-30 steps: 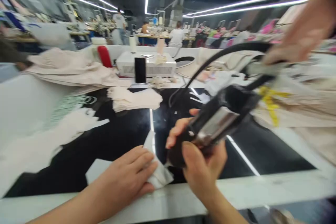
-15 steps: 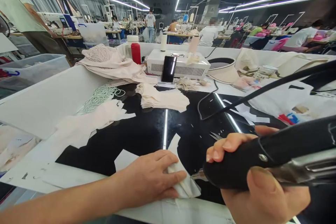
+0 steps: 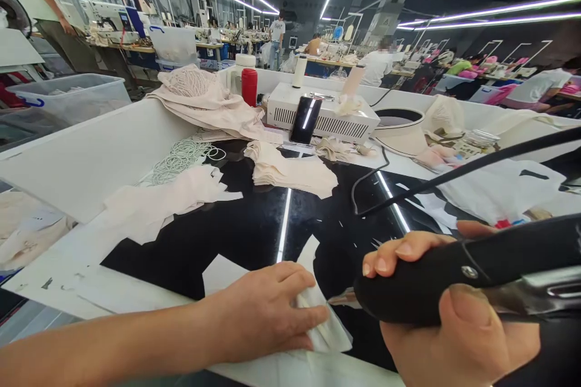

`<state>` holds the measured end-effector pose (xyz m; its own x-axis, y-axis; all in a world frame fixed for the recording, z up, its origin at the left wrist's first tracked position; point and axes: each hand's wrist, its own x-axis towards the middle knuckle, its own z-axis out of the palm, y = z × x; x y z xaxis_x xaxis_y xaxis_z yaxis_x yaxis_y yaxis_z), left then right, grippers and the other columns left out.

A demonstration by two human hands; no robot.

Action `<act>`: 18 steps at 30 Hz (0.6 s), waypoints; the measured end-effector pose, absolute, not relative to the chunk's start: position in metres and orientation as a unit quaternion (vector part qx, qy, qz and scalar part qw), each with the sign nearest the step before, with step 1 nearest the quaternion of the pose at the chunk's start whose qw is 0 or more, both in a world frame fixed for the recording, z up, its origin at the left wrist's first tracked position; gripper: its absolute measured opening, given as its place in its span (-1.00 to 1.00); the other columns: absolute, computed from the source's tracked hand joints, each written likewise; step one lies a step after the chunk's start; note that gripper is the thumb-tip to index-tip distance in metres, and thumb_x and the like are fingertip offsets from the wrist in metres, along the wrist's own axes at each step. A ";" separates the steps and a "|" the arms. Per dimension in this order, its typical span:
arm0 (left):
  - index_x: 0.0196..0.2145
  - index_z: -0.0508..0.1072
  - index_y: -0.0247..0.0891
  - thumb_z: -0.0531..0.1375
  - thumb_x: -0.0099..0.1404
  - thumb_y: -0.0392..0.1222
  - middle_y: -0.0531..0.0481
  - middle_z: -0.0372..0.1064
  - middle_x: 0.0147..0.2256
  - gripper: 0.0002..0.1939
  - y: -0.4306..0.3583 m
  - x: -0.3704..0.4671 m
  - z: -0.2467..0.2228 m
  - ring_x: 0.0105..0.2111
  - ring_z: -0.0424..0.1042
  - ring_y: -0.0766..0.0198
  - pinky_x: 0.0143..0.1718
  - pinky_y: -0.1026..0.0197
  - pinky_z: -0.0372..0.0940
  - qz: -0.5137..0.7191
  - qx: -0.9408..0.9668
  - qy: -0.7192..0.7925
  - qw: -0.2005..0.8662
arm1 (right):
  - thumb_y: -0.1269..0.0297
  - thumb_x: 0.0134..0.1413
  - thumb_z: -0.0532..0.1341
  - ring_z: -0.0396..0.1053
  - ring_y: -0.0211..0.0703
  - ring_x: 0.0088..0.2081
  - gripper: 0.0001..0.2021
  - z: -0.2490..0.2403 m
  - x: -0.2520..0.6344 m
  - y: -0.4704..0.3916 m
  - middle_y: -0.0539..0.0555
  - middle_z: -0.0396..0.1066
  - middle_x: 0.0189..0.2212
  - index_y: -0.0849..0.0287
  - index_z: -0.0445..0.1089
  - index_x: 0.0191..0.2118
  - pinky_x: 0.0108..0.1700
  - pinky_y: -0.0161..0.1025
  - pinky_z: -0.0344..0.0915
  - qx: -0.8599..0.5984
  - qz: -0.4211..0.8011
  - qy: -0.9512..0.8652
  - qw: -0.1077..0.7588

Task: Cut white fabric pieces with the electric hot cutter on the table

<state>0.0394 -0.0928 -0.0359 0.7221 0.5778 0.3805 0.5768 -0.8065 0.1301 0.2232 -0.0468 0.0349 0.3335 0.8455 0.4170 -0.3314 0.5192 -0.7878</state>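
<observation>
My left hand point(image 3: 272, 311) presses its bent fingers and thumb on a folded pale fabric piece point(image 3: 333, 326) near the front edge of the black tabletop point(image 3: 181, 260). My right hand point(image 3: 467, 332) is wrapped round a black handheld tool point(image 3: 521, 260) with a metal lever, at the lower right. The rounded end of that tool points toward the fabric, a little to its right. Beyond my hands lies a stack of cream fabric pieces point(image 3: 295, 172). More pale fabric point(image 3: 167, 199) rests at the left beside a heap of light green cord point(image 3: 184, 157).
A black cable point(image 3: 454, 176) crosses the right side. At the back stand a white box point(image 3: 322, 118), a phone point(image 3: 305, 120), thread cones and a red bottle point(image 3: 249, 87). White plastic bags point(image 3: 503, 187) lie at right. A person point(image 3: 45, 6) stands at far left.
The whole view has tilted and shifted, so the table and background sit differently. My left hand still rests on the fabric and my right hand still grips the tool.
</observation>
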 end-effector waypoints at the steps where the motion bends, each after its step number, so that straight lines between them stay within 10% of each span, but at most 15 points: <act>1: 0.18 0.49 -0.24 0.28 0.59 0.06 -0.24 0.41 0.04 -0.61 -0.093 0.039 -0.037 0.13 0.45 0.04 0.22 0.08 0.44 0.208 0.927 0.312 0.006 | 0.09 -0.15 0.59 0.38 -0.14 -0.59 -0.50 0.034 0.223 -0.047 -0.10 0.50 -0.49 0.04 0.49 -0.08 -0.60 -0.18 0.44 -0.299 0.385 -0.432 0.759; 18: 0.21 0.48 -0.16 0.31 0.55 0.10 -0.26 0.37 0.11 -0.57 -0.093 0.038 -0.041 0.19 0.41 -0.03 0.24 0.03 0.45 0.210 0.919 0.333 0.026 | 0.14 -0.02 0.55 0.42 -0.17 -0.58 -0.54 0.031 0.215 -0.040 -0.11 0.49 -0.46 0.05 0.43 -0.04 -0.56 -0.20 0.44 -0.275 0.391 -0.467 0.744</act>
